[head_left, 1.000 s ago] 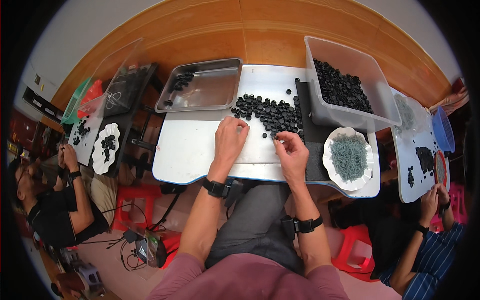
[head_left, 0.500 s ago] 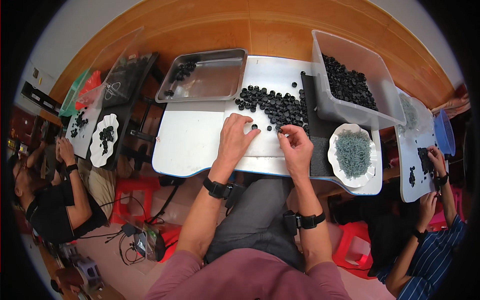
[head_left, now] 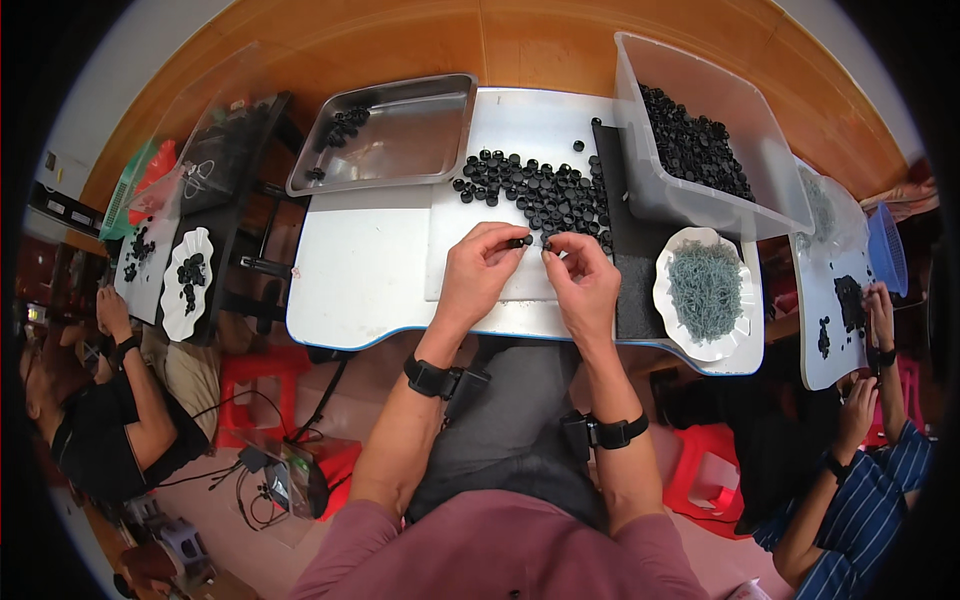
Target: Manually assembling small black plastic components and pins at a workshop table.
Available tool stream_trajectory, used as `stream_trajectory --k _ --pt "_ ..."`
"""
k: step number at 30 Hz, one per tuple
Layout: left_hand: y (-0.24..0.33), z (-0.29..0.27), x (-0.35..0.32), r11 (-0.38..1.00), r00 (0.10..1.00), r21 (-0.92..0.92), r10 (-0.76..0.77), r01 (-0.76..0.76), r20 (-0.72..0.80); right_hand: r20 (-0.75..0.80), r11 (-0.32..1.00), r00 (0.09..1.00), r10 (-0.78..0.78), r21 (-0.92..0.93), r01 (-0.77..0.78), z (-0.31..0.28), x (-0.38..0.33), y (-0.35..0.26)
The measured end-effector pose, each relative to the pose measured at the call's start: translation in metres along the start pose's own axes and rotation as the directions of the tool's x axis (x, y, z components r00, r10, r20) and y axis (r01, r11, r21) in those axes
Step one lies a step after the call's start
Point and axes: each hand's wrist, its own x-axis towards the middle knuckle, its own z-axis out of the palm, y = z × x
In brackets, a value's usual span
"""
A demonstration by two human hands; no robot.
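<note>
Over the white table, my left hand [head_left: 482, 268] pinches a small round black cap [head_left: 526, 241] between thumb and fingers. Close beside it, my right hand [head_left: 584, 284] is closed on another small black piece [head_left: 547, 245], mostly covered by the fingertips. A narrow gap separates the two pieces. Just beyond both hands lies a spread of loose black caps [head_left: 545, 190]. A scalloped white plate [head_left: 742, 345] with a heap of thin grey-green pieces [head_left: 704, 290] stands to the right of my right hand.
A metal tray [head_left: 420, 135] with several black pieces sits at the far left. A clear plastic bin [head_left: 770, 190] full of black caps stands far right on a black mat [head_left: 638, 290]. Co-workers sit at tables on both sides. A red stool [head_left: 262, 380] stands on the floor.
My left hand has closed on the black cap that lay by its fingertips and lifted it. My right hand has moved left, bringing its piece close. The whole view has shifted slightly.
</note>
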Motion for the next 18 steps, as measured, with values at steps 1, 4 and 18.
stream_trajectory --k 1,4,18 --pt "-0.001 0.001 -0.001 1.0 1.0 -0.003 -0.004 0.004 0.0 0.004 1.0 1.0 -0.016 -0.021 0.016 0.0 0.0 0.001" --pt "-0.001 -0.001 0.0 0.953 0.986 -0.253 -0.156 0.165 0.055 0.022 0.996 0.999 -0.03 -0.085 0.032 0.0 0.0 0.002" --pt "0.001 -0.014 0.001 0.934 0.966 -0.266 -0.199 0.238 0.166 0.065 0.996 0.998 -0.025 -0.082 0.031 0.001 0.0 -0.002"
